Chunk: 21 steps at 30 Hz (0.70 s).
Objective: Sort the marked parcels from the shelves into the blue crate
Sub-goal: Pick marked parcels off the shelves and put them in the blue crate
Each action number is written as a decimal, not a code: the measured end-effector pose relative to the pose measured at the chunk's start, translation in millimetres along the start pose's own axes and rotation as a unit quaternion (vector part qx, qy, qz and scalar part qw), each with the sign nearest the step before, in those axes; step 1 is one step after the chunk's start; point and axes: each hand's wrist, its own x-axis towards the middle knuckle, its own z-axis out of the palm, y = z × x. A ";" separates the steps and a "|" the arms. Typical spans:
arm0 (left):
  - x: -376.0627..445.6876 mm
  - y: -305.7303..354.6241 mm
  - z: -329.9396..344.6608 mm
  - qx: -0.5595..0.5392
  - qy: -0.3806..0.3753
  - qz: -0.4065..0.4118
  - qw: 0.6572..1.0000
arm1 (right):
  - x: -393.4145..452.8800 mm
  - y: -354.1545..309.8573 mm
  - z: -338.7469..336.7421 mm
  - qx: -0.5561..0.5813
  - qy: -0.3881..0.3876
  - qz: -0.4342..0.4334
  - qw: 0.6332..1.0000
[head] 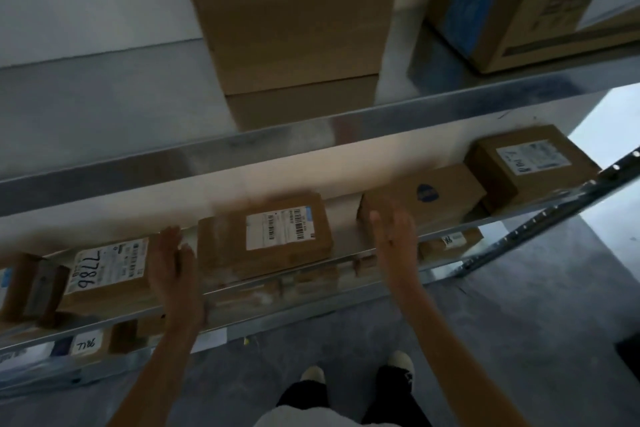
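Note:
Several brown parcels sit on the middle metal shelf [353, 243]. One with a barcode label [266, 236] lies between my hands. To its left is a parcel marked 7786 [107, 274]. My left hand [175, 263] reaches out with straight fingers between these two, holding nothing. My right hand [394, 236] is also flat with straight fingers, in front of the left end of a parcel with a blue round sticker [433, 194]. A labelled parcel [530, 166] stands at the far right. The blue crate is out of view.
Two large cardboard boxes [294, 17] [512, 0] stand on the upper shelf. More small parcels lie on the lower shelf [86, 345]. A perforated shelf upright [554, 215] runs along the right. Grey floor and my feet [398, 360] are below.

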 end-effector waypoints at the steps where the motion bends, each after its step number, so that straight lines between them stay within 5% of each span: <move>1: -3.4 13.7 9.5 -0.017 0.011 0.040 0.999 | 7.1 7.1 -18.5 0.001 0.041 -0.001 0.999; 4: -25.7 46.5 58.8 -0.031 -0.026 0.126 0.991 | 37.9 35.0 -72.8 0.004 0.143 0.010 0.990; 6: -51.1 61.8 105.2 -0.046 -0.068 0.107 0.991 | 58.5 58.0 -102.7 -0.002 0.152 0.041 0.988; 12: -118.6 79.0 237.1 -0.071 -0.232 -0.202 0.949 | 102.0 115.3 -150.4 0.030 -0.014 0.163 0.986; 16: -126.9 89.0 271.5 -0.097 -0.201 -0.333 0.916 | 121.9 123.0 -159.5 0.075 -0.132 0.186 0.971; 21: -131.6 98.3 265.2 -0.145 -0.106 -0.361 0.915 | 130.0 121.7 -170.7 0.143 -0.161 0.178 0.960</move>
